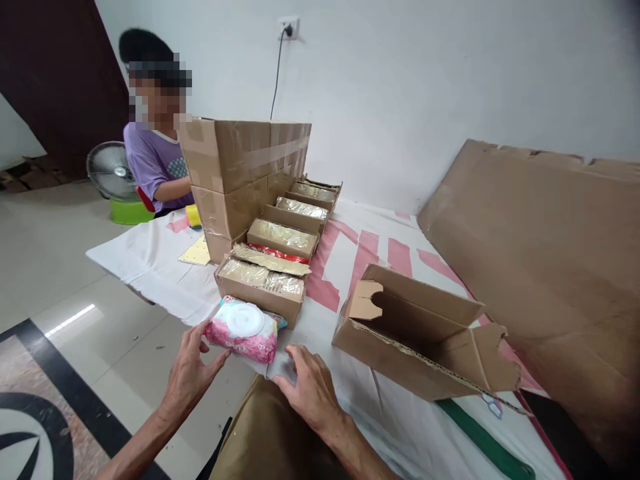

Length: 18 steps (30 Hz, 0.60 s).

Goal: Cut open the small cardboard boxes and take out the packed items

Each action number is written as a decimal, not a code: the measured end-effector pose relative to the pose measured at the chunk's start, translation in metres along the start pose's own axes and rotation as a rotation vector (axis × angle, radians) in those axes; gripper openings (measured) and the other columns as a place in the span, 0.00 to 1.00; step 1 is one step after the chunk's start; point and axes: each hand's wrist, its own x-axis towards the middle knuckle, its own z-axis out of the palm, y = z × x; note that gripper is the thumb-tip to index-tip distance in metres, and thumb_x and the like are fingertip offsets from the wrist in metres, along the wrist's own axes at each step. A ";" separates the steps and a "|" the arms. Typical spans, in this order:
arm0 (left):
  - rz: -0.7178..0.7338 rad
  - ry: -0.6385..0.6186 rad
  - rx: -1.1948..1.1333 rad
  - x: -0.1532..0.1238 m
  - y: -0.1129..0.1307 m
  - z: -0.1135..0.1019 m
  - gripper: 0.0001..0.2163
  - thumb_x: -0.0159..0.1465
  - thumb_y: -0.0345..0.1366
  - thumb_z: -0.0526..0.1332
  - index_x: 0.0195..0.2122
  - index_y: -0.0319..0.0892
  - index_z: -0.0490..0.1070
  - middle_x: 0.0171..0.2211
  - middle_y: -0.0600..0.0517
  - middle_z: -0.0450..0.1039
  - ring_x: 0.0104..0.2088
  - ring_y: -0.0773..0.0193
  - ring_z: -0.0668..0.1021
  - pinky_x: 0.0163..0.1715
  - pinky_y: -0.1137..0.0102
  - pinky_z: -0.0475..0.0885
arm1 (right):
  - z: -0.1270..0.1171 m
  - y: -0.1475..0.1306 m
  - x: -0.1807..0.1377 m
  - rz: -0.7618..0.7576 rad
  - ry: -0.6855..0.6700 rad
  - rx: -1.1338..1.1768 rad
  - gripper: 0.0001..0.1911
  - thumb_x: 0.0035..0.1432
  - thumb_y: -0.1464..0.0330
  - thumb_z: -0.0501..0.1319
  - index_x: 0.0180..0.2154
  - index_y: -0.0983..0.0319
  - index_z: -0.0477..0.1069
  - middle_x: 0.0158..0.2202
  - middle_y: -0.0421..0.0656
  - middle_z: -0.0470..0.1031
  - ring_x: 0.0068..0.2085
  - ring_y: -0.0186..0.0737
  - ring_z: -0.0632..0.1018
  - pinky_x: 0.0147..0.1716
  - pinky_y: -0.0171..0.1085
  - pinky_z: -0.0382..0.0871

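A pink wet-wipe pack (243, 331) with a round white lid lies at the near edge of the white cloth (150, 260). My left hand (189, 377) touches its left end, thumb and fingers spread around the corner. My right hand (309, 387) rests fingers-down on the cloth just right of the pack, fingers stretched flat, nothing in it. An open, empty cardboard box (425, 340) lies on its side to the right of my right hand.
A row of open small boxes (280, 260) holding wrapped packs runs back toward stacked larger cartons (240, 173). A person in a purple shirt (153, 160) sits behind them. A fan (110, 170) stands on the floor. Flat cardboard sheets (550, 253) lean at right.
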 end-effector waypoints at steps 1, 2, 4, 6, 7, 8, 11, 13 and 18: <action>0.006 -0.007 -0.003 0.002 0.002 0.003 0.31 0.61 0.52 0.64 0.63 0.43 0.64 0.43 0.48 0.69 0.33 0.60 0.77 0.31 0.62 0.78 | 0.007 -0.003 0.005 0.016 0.004 0.004 0.18 0.55 0.70 0.69 0.47 0.60 0.71 0.43 0.45 0.80 0.42 0.49 0.80 0.43 0.43 0.68; 0.012 -0.011 -0.013 0.005 0.004 0.005 0.32 0.61 0.52 0.64 0.63 0.43 0.64 0.42 0.49 0.69 0.33 0.60 0.77 0.30 0.62 0.78 | 0.013 -0.007 0.011 0.025 0.017 0.006 0.16 0.55 0.69 0.70 0.45 0.60 0.71 0.41 0.44 0.81 0.42 0.49 0.80 0.43 0.42 0.68; 0.013 -0.007 -0.046 0.012 0.006 0.011 0.31 0.61 0.53 0.64 0.62 0.42 0.65 0.41 0.50 0.69 0.32 0.60 0.77 0.30 0.62 0.79 | 0.022 -0.015 0.024 0.028 0.049 0.011 0.12 0.55 0.68 0.70 0.40 0.60 0.71 0.39 0.44 0.80 0.40 0.48 0.80 0.41 0.41 0.66; 0.008 -0.012 -0.089 0.020 0.006 0.014 0.30 0.60 0.53 0.65 0.59 0.42 0.67 0.39 0.50 0.69 0.31 0.60 0.77 0.31 0.61 0.80 | 0.028 -0.022 0.035 0.028 0.075 0.026 0.10 0.55 0.68 0.69 0.37 0.60 0.70 0.36 0.44 0.80 0.38 0.47 0.80 0.38 0.40 0.65; 0.003 -0.017 -0.108 0.024 0.006 0.015 0.29 0.60 0.52 0.65 0.58 0.42 0.67 0.38 0.50 0.69 0.30 0.60 0.77 0.32 0.61 0.80 | 0.029 -0.024 0.039 0.030 0.083 0.036 0.09 0.55 0.67 0.69 0.36 0.59 0.70 0.36 0.44 0.80 0.37 0.47 0.80 0.37 0.40 0.64; -0.001 -0.023 -0.124 0.028 0.005 0.015 0.29 0.59 0.52 0.65 0.57 0.42 0.68 0.38 0.50 0.70 0.30 0.60 0.77 0.32 0.60 0.80 | 0.030 -0.025 0.042 0.031 0.087 0.048 0.09 0.55 0.67 0.68 0.36 0.59 0.69 0.35 0.44 0.80 0.37 0.47 0.80 0.36 0.39 0.63; -0.007 -0.047 -0.133 0.037 0.005 0.016 0.27 0.59 0.51 0.65 0.56 0.43 0.68 0.38 0.51 0.71 0.30 0.59 0.78 0.33 0.59 0.80 | 0.030 -0.024 0.048 0.035 0.104 0.087 0.09 0.56 0.67 0.67 0.35 0.59 0.68 0.34 0.43 0.80 0.36 0.46 0.79 0.35 0.38 0.62; -0.004 -0.060 -0.125 0.042 0.007 0.017 0.27 0.59 0.51 0.65 0.55 0.43 0.68 0.38 0.51 0.71 0.30 0.59 0.78 0.34 0.58 0.80 | 0.029 -0.021 0.050 0.041 0.116 0.112 0.08 0.55 0.67 0.66 0.35 0.59 0.67 0.34 0.43 0.80 0.35 0.45 0.79 0.34 0.37 0.62; -0.009 -0.069 -0.108 0.056 0.016 0.029 0.25 0.57 0.50 0.64 0.54 0.45 0.69 0.37 0.51 0.72 0.30 0.58 0.78 0.33 0.60 0.79 | 0.026 -0.011 0.063 0.081 0.132 0.122 0.08 0.53 0.69 0.64 0.33 0.58 0.65 0.33 0.42 0.78 0.34 0.43 0.77 0.33 0.36 0.61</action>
